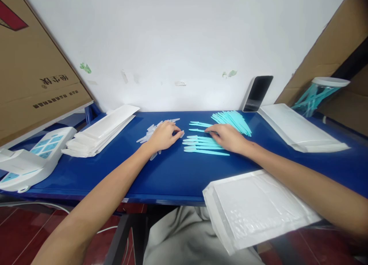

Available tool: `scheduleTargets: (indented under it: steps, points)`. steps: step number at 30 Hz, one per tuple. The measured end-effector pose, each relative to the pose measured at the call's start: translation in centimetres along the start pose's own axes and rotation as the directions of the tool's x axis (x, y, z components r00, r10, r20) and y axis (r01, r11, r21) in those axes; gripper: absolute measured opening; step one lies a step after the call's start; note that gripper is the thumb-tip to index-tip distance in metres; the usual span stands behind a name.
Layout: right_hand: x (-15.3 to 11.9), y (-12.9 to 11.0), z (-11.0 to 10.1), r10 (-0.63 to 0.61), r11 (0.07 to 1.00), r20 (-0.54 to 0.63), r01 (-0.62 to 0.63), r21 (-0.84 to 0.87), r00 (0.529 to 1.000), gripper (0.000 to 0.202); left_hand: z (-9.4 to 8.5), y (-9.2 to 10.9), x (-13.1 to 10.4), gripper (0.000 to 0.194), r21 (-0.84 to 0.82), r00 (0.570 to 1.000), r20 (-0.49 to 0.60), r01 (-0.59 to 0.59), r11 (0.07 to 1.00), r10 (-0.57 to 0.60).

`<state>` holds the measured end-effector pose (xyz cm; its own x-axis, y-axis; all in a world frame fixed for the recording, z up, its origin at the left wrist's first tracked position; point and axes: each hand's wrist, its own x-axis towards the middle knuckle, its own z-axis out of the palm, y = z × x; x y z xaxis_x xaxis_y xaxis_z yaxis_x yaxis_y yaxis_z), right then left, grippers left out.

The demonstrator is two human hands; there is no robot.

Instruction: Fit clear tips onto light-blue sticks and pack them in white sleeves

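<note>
My left hand (164, 136) is over a loose pile of small translucent caps (150, 132), thumb and fingers drawn together. A pale piece that looks like one of these caps shows at the thumb tip. My right hand (229, 138) pinches the handle end of a slim turquoise eyebrow razor (197, 130) lying on the blue table. Nearer me, several more turquoise razors (198, 143) lie in a row, heads to the left, partly under this hand. Behind it spreads a heap of turquoise razors (233, 120).
White padded envelopes lie in a left stack (102, 131), at the right (301, 127) and over the front edge (258, 207). A phone (258, 93) leans on the wall. A white device (43, 154) stands left; a clear jar of turquoise sticks (319, 94) stands right. Cardboard (37, 62) flanks the table (166, 177).
</note>
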<state>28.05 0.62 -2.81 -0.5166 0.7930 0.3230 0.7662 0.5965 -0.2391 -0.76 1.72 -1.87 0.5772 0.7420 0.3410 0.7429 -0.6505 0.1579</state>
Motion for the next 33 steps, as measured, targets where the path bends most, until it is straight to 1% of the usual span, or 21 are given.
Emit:
scheduleTargets:
  steps: [4,8,11,14,18,21,26,33]
  points:
    - [0.3,0.4,-0.1,0.033,0.999,-0.02,-0.033,-0.03,0.999,0.029,0.2,0.1,0.1,0.038,0.041,0.999,-0.009,0.041,0.998,-0.041]
    - [0.4,0.9,0.0,0.061,0.998,-0.024,-0.062,-0.032,0.998,0.028,0.2,0.2,0.2,0.033,0.072,0.999,0.021,0.038,0.997,-0.04]
    - [0.6,1.2,0.1,0.097,0.994,-0.019,-0.096,0.046,0.995,0.033,0.2,0.4,0.3,0.031,0.041,0.999,0.027,0.032,0.999,-0.033]
    - [0.7,1.5,0.2,0.114,0.984,-0.024,-0.11,0.138,0.993,0.039,0.3,0.3,0.2,0.027,0.035,1.0,0.01,0.004,0.999,-0.004]
    - [0.9,1.8,0.4,0.098,0.986,-0.049,-0.091,0.137,0.994,0.035,0.5,0.1,0.1,0.022,0.057,1.0,-0.015,-0.017,0.998,0.018]
    - [0.8,1.9,0.7,0.049,0.995,-0.077,-0.043,0.086,0.996,0.032,0.4,0.3,0.1,0.019,0.042,1.0,-0.027,0.006,0.999,-0.005]
    - [0.5,1.5,0.8,-0.064,0.995,-0.168,0.077,0.071,0.984,0.036,0.0,1.0,0.1,0.016,-0.017,0.993,-0.109,0.033,0.999,-0.035]
    - [0.2,0.4,0.5,-0.173,0.972,-0.209,0.2,0.119,0.962,0.039,0.1,1.0,0.0,0.014,-0.051,0.988,-0.155,-0.035,0.998,0.027]
